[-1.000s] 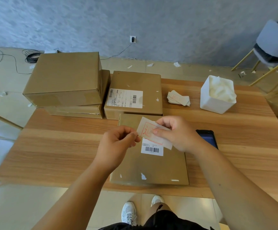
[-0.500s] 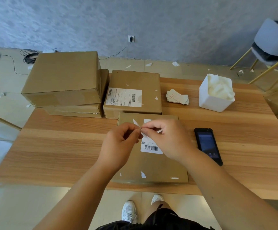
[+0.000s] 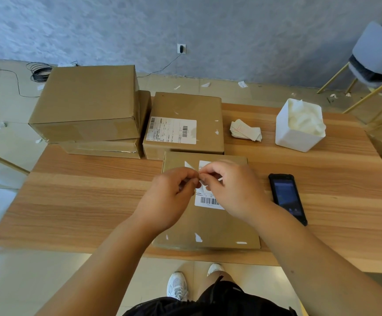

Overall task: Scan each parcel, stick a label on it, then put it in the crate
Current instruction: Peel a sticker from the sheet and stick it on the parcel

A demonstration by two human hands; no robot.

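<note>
A flat brown parcel [image 3: 208, 224] with a barcode sticker [image 3: 209, 201] lies at the table's near edge. Just above it my left hand [image 3: 169, 199] and my right hand [image 3: 233, 190] meet fingertip to fingertip and pinch a small white label [image 3: 202, 180], most of which is hidden by my fingers. A black handheld scanner [image 3: 287, 197] lies screen-up on the table right of the parcel. Behind it sits another parcel [image 3: 185, 124] with a large shipping label, and a stack of brown boxes [image 3: 89, 108] stands at the back left. No crate is in view.
A loose pile of spare labels [image 3: 244, 131] lies at the back of the wooden table [image 3: 89, 201]. A white bin [image 3: 298, 126] of crumpled backing paper stands at the back right. A chair [image 3: 377, 58] is beyond the table's right corner. Paper scraps litter the floor.
The label was held up flat facing me a second ago. Both hands have since come lower over the parcel and closed in on the label, hiding most of it. The scanner is now uncovered.
</note>
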